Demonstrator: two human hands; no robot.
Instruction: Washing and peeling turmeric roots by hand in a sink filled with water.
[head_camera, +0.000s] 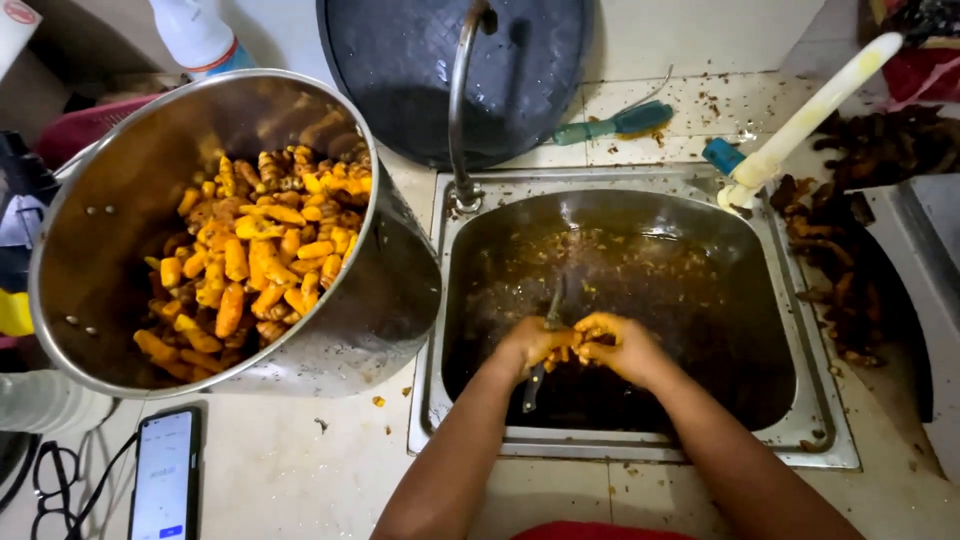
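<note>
Over the sink (800, 420), both hands meet. The left hand (535, 343) grips a knife (540, 365); the right hand (620, 345) clasps a yellow root (562, 353). A pot (380, 300) of peeled roots tilts just left of the sink

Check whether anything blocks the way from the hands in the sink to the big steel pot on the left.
Nothing visible does. Both hands, left and right, hold a turmeric piece over the sink. The pot tilts open right beside it; only the sink rim lies between.

Small orange turmeric piece (570, 352) and dark knife (540, 372), held over sink.
</note>
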